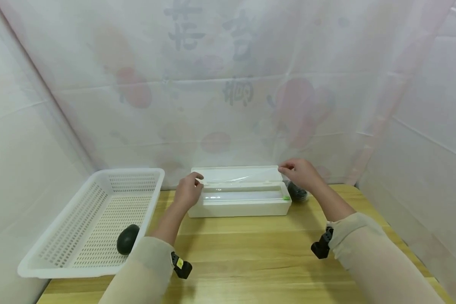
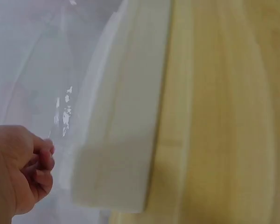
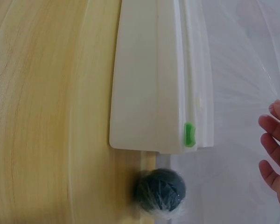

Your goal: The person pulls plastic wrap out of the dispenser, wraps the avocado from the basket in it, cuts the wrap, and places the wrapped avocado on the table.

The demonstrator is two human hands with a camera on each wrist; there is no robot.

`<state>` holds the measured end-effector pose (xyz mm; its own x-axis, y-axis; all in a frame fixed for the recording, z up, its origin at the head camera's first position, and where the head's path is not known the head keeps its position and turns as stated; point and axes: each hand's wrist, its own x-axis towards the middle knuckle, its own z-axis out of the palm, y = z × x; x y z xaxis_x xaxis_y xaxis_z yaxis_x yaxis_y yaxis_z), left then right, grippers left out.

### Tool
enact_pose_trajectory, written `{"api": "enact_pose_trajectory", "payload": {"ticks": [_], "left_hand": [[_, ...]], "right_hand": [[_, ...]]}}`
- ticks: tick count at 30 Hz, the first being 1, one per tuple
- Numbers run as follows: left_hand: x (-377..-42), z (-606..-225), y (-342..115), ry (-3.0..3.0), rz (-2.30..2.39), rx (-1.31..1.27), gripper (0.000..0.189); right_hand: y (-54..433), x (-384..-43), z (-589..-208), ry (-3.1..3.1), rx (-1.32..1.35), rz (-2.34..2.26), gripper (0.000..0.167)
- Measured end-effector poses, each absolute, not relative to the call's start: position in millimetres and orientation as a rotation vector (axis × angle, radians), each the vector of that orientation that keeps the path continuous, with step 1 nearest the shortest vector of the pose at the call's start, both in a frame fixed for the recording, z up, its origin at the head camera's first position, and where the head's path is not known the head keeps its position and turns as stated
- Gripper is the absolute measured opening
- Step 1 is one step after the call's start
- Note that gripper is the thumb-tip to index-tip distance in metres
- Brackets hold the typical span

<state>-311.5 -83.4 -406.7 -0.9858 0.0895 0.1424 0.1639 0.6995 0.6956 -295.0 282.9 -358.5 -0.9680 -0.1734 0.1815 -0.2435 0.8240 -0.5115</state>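
Note:
A long white cling film dispenser (image 1: 240,208) stands on the table with its lid (image 1: 237,174) raised and a film roll (image 1: 243,195) inside. Clear cling film (image 2: 63,112) stretches up from it between my hands. My left hand (image 1: 188,191) pinches the film at the left end, fingers curled. At the other end, my right hand (image 1: 301,174) pinches the film between thumb and index finger, its other fingers loosely spread in the right wrist view. Beside the dispenser's right end sits a dark round fruit (image 3: 159,190) wrapped in film. A green slider (image 3: 190,135) shows on the dispenser.
A white perforated plastic basket (image 1: 157,185) stands at the left, holding one dark green, avocado-like fruit (image 1: 127,239). White printed curtains (image 1: 220,114) hang behind and along both sides of the wooden table (image 1: 247,257).

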Motion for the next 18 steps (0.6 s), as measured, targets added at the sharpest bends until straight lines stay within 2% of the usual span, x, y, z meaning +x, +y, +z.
{"api": "enact_pose_trajectory", "payload": {"ticks": [9, 18], "left_hand": [[-314.8, -384.3, -93.0, -2.960, -1.118, -0.380, 0.023], [-310.1, -384.2, -89.1, -3.014, -1.172, -0.238, 0.028]], "right_hand": [[284.9, -293.1, -354.8, -2.868, 0.339, 0.817, 0.034], [281.8, -293.6, -355.0, -2.855, 0.367, 0.853, 0.030]]}}
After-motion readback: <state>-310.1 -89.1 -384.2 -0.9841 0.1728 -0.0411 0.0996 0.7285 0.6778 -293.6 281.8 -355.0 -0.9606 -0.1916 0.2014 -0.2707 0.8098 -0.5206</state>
